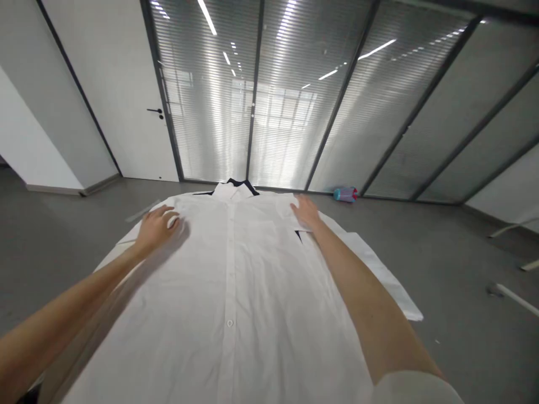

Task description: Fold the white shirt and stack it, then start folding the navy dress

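A white button-up shirt [202,269] lies spread front side up before me, its collar [231,191] at the far end and the button strip running down the middle. Over the shirt's left shoulder area, my left hand [158,227] has its fingers loosely bent and apart, with a shadow beneath it on the cloth. My right hand [306,210] rests at the right shoulder and sleeve, thumb spread from the fingers. Dark edges show behind the collar and beside the right sleeve. Part of the right side of the shirt is hidden under my right forearm.
A white panel of cloth or board [383,275] sticks out at the right. On the grey floor [421,235] by the glass partition [282,134] lies a blue and red bundle [345,194]. Pale legs of some furniture [516,300] stand at the far right. A white door [126,90] is back left.
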`<control>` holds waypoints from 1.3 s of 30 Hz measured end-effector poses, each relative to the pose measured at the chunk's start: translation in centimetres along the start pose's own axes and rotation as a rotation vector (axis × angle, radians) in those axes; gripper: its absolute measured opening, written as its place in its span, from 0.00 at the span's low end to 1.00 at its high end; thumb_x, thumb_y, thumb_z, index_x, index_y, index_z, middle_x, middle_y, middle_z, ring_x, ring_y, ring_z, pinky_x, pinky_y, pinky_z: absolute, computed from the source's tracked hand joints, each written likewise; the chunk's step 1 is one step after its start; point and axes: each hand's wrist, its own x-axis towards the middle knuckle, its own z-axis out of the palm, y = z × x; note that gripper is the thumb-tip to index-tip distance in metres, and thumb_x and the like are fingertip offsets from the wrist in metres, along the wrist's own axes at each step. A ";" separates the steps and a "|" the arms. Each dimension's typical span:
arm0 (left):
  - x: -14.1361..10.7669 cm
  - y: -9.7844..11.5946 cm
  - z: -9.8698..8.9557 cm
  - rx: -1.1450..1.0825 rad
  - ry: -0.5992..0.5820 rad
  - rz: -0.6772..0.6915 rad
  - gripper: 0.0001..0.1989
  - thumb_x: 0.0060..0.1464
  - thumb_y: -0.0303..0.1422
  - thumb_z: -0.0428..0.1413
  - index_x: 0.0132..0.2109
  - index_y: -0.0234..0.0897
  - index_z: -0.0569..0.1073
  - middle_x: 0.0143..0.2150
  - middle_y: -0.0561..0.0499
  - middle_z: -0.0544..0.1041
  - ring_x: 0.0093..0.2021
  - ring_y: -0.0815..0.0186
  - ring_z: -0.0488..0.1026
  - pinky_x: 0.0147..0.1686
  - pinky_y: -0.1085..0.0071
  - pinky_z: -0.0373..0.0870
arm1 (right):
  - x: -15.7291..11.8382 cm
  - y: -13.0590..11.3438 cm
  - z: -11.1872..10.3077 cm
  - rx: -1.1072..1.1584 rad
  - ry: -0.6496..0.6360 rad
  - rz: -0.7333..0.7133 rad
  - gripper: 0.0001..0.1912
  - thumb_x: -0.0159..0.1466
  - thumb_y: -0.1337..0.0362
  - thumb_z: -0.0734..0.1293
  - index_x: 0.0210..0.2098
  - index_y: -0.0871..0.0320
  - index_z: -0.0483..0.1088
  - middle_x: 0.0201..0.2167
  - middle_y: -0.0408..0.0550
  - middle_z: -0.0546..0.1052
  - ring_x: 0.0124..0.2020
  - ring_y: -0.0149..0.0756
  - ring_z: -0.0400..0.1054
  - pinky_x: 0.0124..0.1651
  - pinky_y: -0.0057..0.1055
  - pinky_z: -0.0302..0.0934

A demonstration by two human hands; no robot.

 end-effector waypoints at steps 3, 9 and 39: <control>2.7 1.4 1.4 0.038 -0.032 0.054 0.25 0.66 0.43 0.43 0.62 0.37 0.70 0.68 0.43 0.63 0.71 0.54 0.52 0.68 0.57 0.47 | -0.2 -5.9 2.1 0.005 -0.067 -0.211 0.35 0.72 0.45 0.50 0.72 0.54 0.48 0.74 0.52 0.45 0.73 0.50 0.42 0.71 0.47 0.40; 3.5 -0.9 4.4 0.068 -0.309 -0.094 0.38 0.64 0.55 0.39 0.69 0.31 0.59 0.70 0.31 0.57 0.70 0.43 0.53 0.64 0.47 0.49 | -0.7 -4.8 4.8 -0.032 -0.242 0.050 0.41 0.70 0.38 0.44 0.73 0.55 0.44 0.75 0.52 0.39 0.74 0.49 0.32 0.70 0.58 0.27; -12.7 15.2 -3.7 -0.277 -0.437 0.584 0.35 0.66 0.55 0.39 0.72 0.42 0.53 0.74 0.42 0.49 0.74 0.48 0.43 0.69 0.46 0.42 | -18.7 -9.7 2.0 0.084 -0.295 -0.521 0.42 0.70 0.37 0.44 0.73 0.57 0.45 0.74 0.59 0.41 0.74 0.56 0.33 0.70 0.58 0.33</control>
